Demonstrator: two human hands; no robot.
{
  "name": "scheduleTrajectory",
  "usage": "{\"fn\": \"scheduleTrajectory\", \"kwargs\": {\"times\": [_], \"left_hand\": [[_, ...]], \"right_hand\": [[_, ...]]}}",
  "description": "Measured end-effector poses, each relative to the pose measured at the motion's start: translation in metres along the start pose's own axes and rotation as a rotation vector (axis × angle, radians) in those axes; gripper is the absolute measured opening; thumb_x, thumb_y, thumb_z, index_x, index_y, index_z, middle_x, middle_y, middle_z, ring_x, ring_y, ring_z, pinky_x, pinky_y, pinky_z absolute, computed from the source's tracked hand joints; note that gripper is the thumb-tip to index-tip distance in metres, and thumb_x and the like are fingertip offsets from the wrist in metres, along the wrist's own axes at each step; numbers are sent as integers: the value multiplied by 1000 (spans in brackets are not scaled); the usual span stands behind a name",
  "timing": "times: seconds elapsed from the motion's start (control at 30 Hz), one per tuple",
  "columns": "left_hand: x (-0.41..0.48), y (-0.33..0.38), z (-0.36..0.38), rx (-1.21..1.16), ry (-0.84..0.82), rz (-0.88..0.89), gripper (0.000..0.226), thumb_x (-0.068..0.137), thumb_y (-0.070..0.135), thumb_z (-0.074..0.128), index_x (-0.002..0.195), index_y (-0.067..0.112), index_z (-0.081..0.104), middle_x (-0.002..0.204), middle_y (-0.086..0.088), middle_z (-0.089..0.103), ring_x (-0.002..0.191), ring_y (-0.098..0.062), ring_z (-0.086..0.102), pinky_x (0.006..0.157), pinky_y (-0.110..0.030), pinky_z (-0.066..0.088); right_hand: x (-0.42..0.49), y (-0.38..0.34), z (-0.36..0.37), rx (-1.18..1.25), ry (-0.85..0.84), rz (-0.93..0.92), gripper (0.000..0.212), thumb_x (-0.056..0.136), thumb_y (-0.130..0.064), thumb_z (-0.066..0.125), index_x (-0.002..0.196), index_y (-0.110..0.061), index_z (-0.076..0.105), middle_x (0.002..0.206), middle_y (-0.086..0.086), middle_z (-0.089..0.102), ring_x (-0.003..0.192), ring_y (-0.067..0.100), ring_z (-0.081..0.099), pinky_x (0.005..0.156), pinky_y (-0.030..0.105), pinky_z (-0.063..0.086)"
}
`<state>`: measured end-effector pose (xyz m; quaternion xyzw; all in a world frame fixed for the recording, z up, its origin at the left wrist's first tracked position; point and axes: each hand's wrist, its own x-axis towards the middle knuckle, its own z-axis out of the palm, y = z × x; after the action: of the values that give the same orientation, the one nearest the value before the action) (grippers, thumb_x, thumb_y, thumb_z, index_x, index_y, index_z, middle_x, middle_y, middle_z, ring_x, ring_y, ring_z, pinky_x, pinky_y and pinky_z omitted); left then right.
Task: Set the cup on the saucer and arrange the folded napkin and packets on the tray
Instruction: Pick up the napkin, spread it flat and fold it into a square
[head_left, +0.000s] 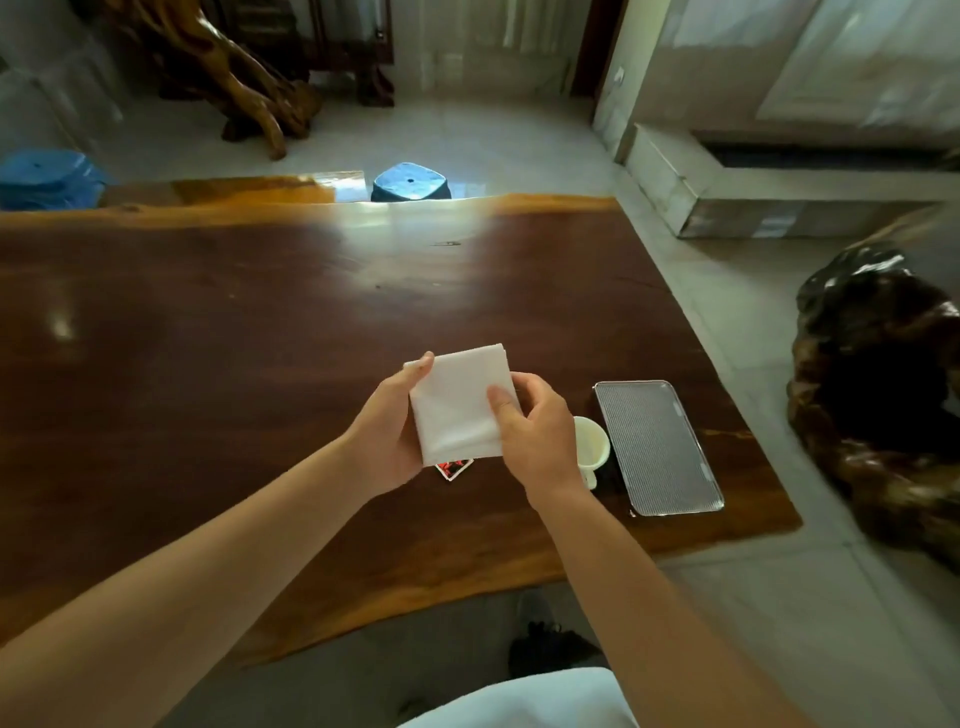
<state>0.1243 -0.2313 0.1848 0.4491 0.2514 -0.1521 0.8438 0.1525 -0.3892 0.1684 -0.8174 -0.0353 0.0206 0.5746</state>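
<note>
Holding the folded napkin (457, 405) up off the table (208, 338), the person has it in both hands, a white square lying nearly flat between them, left of the tray and not yet on it. The left hand (387, 441) cradles its left edge, thumb laid over the far left corner and fingers tucked out of sight beneath. The right hand (535, 436) pinches the right edge, thumb pressed on the top face and fingers curled round behind. A red and white packet (454, 467) peeks out just below the napkin's near edge, lying on the table; how many packets there are cannot be told, since the napkin and hands cover that spot. The cream cup (592, 447) stands just right of the right hand, partly hidden by it, close beside the tray's left rim. A dark shape (609, 475) under and around the cup may be the saucer, but that is not clear enough to say. The metal mesh tray (657, 447) lies at the table's right end with nothing on it. By my reading the task is at an early stage: napkin and packets all remain to be placed on the tray, and the cup step cannot be confirmed. A blue stool (410, 182) stands beyond the table's far edge.
</note>
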Motion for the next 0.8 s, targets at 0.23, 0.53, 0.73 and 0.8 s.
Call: {"fn": "scheduleTrajectory", "kwargs": {"times": [0.23,0.53,0.73,0.8], "left_hand": [[54,-10,50,53,-103,-154,54,92,30,67,142,17,50,123,-16,65,105,-36,69,77,-49,59],[166,-32,190,-49,20,8,53,84,21,69,135,21,54,117,-11,73,101,-30,73,73,-45,62],[220,-49,255,-148,70,79,55,84,18,68,137,17,52,123,-14,68,101,-29,73,71,-41,62],[232,-56,266,-146,58,76,48,90,18,65,136,17,53,126,-15,67,106,-31,72,77,-45,62]], "right_hand": [[51,36,-58,-35,85,29,21,96,-30,64,112,-17,68,100,-6,70,89,11,65,70,23,55],[172,88,-190,-92,18,137,20,88,-36,74,79,-19,70,76,-6,69,77,16,69,76,44,61],[221,115,-258,30,-127,237,14,83,-24,81,74,-26,71,79,-7,71,72,15,73,70,31,64],[232,125,-273,31,-178,301,13,80,-23,84,77,-18,72,82,-3,72,76,16,72,75,34,64]]}}
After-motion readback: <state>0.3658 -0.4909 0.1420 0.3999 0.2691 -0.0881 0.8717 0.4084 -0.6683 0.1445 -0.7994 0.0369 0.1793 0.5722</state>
